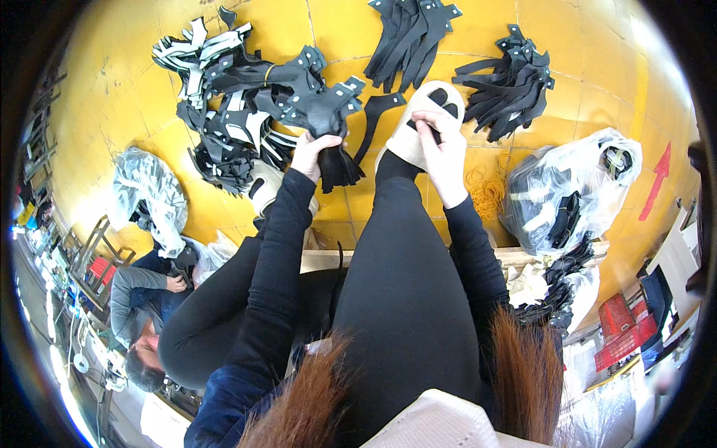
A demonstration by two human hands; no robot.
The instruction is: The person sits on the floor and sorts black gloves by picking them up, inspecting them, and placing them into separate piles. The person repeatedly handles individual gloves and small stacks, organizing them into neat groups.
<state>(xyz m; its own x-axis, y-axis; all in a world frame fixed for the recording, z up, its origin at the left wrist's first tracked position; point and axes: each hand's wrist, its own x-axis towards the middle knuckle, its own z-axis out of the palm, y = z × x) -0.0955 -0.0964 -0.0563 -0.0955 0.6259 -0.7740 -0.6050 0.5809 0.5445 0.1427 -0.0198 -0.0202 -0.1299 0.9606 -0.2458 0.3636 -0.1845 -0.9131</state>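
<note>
My left hand (310, 154) is closed round a bundle of black fabric strips (337, 153), whose wider ends fan out above the fist. My right hand (442, 153) is over the beige slipper (403, 136) on my right foot, fingers pinched together. Whatever lies between those fingertips is hidden or too small to name. A single black strip (371, 123) lies on the floor between my left hand and the slipper. Beyond my left hand spreads a large heap of black and white strips (231, 97).
Two more piles of black strips, one at the top (411, 41) and one at right (511, 82), lie on the yellow floor (328, 22). Clear plastic bags stand at left (153, 194) and right (556, 194). Yellow rubber bands (487, 193) lie nearby. Another person (138, 299) sits at lower left.
</note>
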